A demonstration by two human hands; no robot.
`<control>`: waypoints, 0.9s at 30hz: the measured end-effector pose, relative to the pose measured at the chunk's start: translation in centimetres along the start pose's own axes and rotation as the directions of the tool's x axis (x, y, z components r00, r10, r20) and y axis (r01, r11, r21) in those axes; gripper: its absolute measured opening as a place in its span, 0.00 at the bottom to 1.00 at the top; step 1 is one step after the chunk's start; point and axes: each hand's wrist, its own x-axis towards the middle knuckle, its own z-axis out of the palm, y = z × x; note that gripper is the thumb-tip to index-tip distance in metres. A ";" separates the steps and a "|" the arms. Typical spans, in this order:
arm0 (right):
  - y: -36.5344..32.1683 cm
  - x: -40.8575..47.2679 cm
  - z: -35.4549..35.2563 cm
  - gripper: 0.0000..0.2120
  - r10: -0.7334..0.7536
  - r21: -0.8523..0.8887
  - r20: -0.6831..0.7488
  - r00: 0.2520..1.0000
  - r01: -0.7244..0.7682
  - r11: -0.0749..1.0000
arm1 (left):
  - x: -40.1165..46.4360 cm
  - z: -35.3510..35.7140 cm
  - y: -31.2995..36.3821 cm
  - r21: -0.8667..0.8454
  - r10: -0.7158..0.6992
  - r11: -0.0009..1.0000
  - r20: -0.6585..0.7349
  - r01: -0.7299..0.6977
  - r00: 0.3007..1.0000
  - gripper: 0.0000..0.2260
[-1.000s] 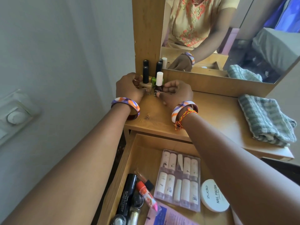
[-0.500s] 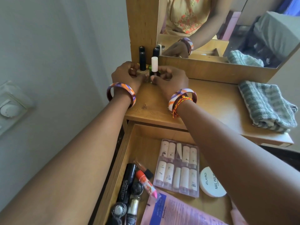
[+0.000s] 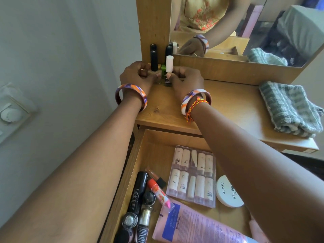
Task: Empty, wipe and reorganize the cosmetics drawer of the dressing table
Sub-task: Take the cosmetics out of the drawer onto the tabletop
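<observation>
Bottles of nail polish stand in a tight cluster at the back left corner of the surface, against the wooden mirror frame. All are upright, long axes vertical, caps up: two tall black caps behind, a white cap in front, a green bottle between. They look like small glass with smooth plastic caps, so light, stiff, slick and breakable; I would judge them easy to topple in a row. Best taken low on the glass body, not by the cap, which could turn.

Left hand is curled around the left side of the cluster, fingers closed on a clear bottle at its base. Right hand pinches the dark bottle under the white cap, fingertips at its shoulder.

Below, the drawer is pulled out and still holds a nail kit, a pink tube, a white tin and dark sticks lying flat, mostly lengthwise front to back. A folded cloth lies on the right of the surface, unused.
</observation>
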 end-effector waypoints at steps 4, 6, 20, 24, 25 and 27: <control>0.1 0.0 0.0 0.16 0.003 0.004 -0.011 1.000 -0.003 1.000 | -0.1 -0.1 0.0 -0.003 -0.004 1.000 0.001 0.004 1.000 0.18; 0.3 0.1 0.0 0.16 0.024 0.010 -0.019 1.000 -0.024 1.000 | 0.0 -0.1 0.0 0.002 -0.006 1.000 0.004 0.006 1.000 0.17; 0.4 0.9 0.1 0.08 0.075 -0.020 -0.054 0.996 -0.076 0.997 | 0.6 0.4 -0.3 -0.089 -0.110 0.990 -0.035 0.107 0.993 0.16; 0.4 0.9 0.1 0.09 0.090 -0.005 -0.048 0.995 -0.090 0.996 | 0.4 0.2 -0.3 -0.080 -0.112 0.991 -0.033 0.109 0.993 0.15; 0.4 0.9 0.0 0.10 0.092 -0.003 -0.037 0.995 -0.092 0.996 | 0.4 0.2 -0.3 -0.079 -0.112 0.991 -0.027 0.109 0.993 0.15; 0.4 0.8 -0.1 0.10 0.092 -0.005 -0.018 0.996 -0.092 0.996 | 0.3 0.1 -0.1 -0.080 -0.115 0.990 -0.014 0.114 0.993 0.17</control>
